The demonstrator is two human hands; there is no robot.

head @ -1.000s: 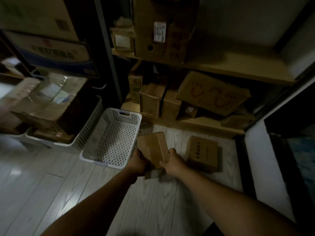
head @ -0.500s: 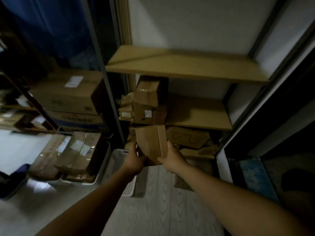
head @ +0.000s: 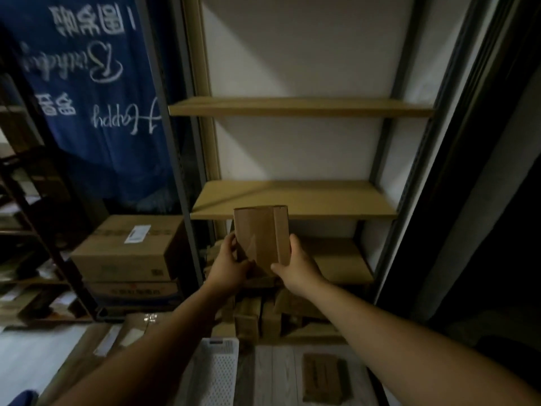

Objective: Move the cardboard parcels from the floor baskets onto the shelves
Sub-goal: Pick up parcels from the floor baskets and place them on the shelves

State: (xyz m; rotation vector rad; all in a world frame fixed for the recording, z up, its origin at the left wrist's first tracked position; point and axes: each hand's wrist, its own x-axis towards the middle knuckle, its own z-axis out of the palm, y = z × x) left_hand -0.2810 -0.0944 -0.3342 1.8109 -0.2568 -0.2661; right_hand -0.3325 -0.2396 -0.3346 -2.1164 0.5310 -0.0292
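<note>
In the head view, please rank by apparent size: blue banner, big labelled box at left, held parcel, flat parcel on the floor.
1. blue banner
2. big labelled box
3. held parcel and flat floor parcel look about alike; they sit at different distances from the camera, so I do not rank them.

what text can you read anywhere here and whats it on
"Happy": white script on the blue banner, seen mirrored.
"Birthday": same banner, mirrored, its end blurred.
Chinese characters on the banner: mirrored, cannot be made out.
White label on the large cardboard box: too blurred to read.
Print on the flat parcel on the floor: too blurred.
Held parcel: no text visible.
</note>
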